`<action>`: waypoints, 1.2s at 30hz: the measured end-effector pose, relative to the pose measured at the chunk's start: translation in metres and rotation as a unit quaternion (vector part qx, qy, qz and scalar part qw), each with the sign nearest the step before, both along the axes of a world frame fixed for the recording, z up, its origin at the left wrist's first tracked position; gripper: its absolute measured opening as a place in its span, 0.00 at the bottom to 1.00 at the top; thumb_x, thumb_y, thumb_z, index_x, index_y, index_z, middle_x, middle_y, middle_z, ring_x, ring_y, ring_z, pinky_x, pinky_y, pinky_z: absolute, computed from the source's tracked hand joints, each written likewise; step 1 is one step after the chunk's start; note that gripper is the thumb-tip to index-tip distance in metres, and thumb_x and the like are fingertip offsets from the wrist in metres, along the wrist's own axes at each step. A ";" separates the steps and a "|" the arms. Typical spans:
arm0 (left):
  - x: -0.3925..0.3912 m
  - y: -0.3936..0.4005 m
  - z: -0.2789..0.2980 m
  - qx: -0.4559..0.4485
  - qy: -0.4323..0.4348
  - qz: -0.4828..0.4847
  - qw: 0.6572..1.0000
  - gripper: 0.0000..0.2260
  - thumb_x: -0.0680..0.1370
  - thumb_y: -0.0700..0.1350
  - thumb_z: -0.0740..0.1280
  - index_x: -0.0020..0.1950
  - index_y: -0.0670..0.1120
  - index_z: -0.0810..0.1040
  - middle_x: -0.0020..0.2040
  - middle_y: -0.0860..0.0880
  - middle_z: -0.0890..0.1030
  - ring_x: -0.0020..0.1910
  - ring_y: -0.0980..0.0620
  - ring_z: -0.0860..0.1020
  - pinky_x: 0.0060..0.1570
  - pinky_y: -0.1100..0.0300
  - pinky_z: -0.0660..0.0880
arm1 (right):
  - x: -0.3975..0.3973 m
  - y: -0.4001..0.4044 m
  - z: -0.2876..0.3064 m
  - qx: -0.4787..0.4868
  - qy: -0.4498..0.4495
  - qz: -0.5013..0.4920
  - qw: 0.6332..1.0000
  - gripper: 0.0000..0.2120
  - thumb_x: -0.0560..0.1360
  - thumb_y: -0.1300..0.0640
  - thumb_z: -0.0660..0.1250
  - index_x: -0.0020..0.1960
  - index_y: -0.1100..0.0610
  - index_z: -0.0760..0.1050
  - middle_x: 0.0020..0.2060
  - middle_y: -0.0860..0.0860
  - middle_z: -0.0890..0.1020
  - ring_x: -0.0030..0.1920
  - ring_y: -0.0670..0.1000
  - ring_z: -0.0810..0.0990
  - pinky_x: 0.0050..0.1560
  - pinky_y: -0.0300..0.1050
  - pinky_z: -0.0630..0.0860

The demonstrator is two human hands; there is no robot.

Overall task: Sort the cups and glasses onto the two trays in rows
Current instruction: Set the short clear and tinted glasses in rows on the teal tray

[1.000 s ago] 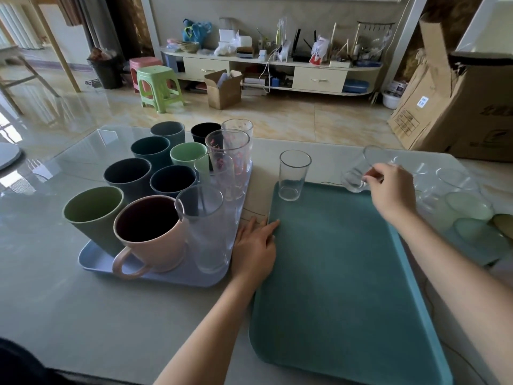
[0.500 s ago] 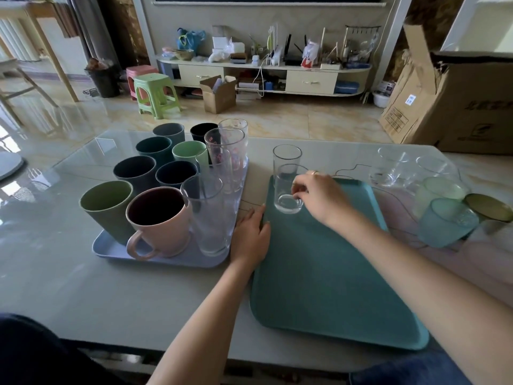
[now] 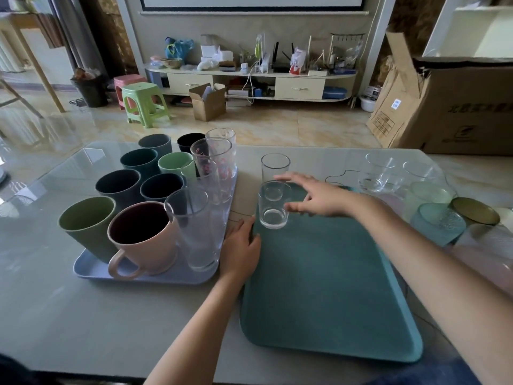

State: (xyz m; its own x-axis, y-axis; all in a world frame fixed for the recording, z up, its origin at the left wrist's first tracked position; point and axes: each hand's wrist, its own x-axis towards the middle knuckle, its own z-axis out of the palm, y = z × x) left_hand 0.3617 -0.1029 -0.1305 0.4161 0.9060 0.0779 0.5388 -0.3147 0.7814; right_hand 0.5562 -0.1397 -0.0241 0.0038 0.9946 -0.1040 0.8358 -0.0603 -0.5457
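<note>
Your blue tray [image 3: 91, 269] is full, while the green tray [image 3: 327, 287] holds two glasses [image 3: 273, 204]; several wait at right [image 3: 380, 173]. Right hand [image 3: 319, 197] is spread, empty; left hand [image 3: 240, 250] lies flat, steadying the green tray.

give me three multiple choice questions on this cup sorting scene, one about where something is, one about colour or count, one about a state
1. Where does the left hand rest?
A. on the left edge of the teal tray
B. inside the pink mug
C. on the floor

2. How many clear glasses stand on the teal tray?
A. none
B. two
C. five

3. What is the right hand doing?
A. gripping a spoon
B. open beside the near glass, not closed round it
C. holding the far glass upside down

Answers: 1 A, its fingers lie on the tray's edge. 2 B, one glass behind the other. 3 B, its fingers are spread.
</note>
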 end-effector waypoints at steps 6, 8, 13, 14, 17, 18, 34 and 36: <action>0.003 0.003 -0.002 -0.010 -0.030 0.014 0.999 0.22 0.74 0.42 0.62 0.68 0.53 0.71 0.64 0.52 0.77 0.62 0.48 0.75 0.61 0.52 0.73 | 0.092 0.006 0.007 0.087 -0.198 -0.311 0.926 0.25 0.78 0.55 0.61 0.71 0.58 0.57 0.71 0.59 0.63 0.63 0.63 0.72 0.56 0.56 0.71; 0.003 0.005 -0.004 -0.011 -0.033 0.011 0.999 0.22 0.73 0.42 0.62 0.67 0.54 0.71 0.62 0.53 0.78 0.60 0.48 0.75 0.60 0.51 0.73 | 0.110 0.012 -0.001 0.030 -0.245 -0.346 0.905 0.23 0.77 0.60 0.60 0.69 0.61 0.58 0.69 0.61 0.65 0.61 0.64 0.73 0.52 0.55 0.71; 0.004 0.006 -0.007 -0.016 -0.044 0.022 0.999 0.23 0.72 0.42 0.63 0.66 0.55 0.71 0.62 0.55 0.78 0.61 0.50 0.74 0.62 0.50 0.72 | 0.129 0.025 -0.032 0.015 -0.230 -0.447 0.864 0.22 0.76 0.66 0.62 0.68 0.65 0.61 0.65 0.64 0.70 0.62 0.66 0.73 0.56 0.56 0.72; 0.004 0.006 -0.007 -0.015 -0.044 0.024 0.999 0.23 0.72 0.42 0.64 0.66 0.55 0.71 0.62 0.55 0.78 0.61 0.50 0.74 0.62 0.51 0.72 | 0.132 0.027 -0.037 0.034 -0.225 -0.460 0.858 0.21 0.76 0.66 0.62 0.67 0.66 0.62 0.64 0.65 0.70 0.61 0.66 0.73 0.56 0.57 0.72; 0.004 0.006 -0.008 -0.014 -0.045 0.026 0.999 0.22 0.72 0.43 0.64 0.65 0.55 0.72 0.61 0.54 0.78 0.60 0.50 0.75 0.61 0.50 0.72 | 0.140 0.032 -0.045 0.095 -0.206 -0.491 0.841 0.12 0.78 0.66 0.57 0.61 0.67 0.68 0.59 0.66 0.74 0.59 0.66 0.74 0.54 0.57 0.72; 0.004 0.006 -0.008 -0.014 -0.046 0.026 0.998 0.21 0.72 0.43 0.64 0.65 0.54 0.72 0.61 0.54 0.78 0.60 0.50 0.74 0.61 0.50 0.72 | 0.140 0.031 -0.045 0.111 -0.199 -0.495 0.839 0.11 0.79 0.65 0.54 0.58 0.68 0.70 0.57 0.66 0.75 0.57 0.66 0.75 0.53 0.57 0.72; 0.003 0.002 0.001 0.007 -0.028 0.019 0.999 0.16 0.81 0.44 0.57 0.67 0.47 0.73 0.67 0.46 0.75 0.65 0.46 0.72 0.65 0.53 0.68 | 0.013 -0.069 -0.002 0.202 0.024 -0.275 0.940 0.06 0.72 0.65 0.68 0.42 0.56 0.80 0.37 0.51 0.83 0.41 0.55 0.82 0.47 0.56 0.80; 0.001 0.000 0.001 0.008 -0.022 0.013 1.000 0.16 0.81 0.44 0.56 0.68 0.47 0.72 0.68 0.46 0.74 0.66 0.46 0.71 0.66 0.54 0.68 | -0.010 -0.080 -0.002 0.192 0.036 -0.244 0.950 0.07 0.71 0.65 0.69 0.40 0.54 0.80 0.35 0.48 0.83 0.37 0.50 0.82 0.44 0.51 0.81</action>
State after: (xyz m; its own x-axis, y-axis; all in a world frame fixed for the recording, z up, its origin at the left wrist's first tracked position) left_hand 0.3631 -0.1025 -0.1291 0.3890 0.9146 0.1108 0.5126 -0.3148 0.7989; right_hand 0.5459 -0.2195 -0.0257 0.4815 0.8407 0.2478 0.7187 -0.2169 -0.6606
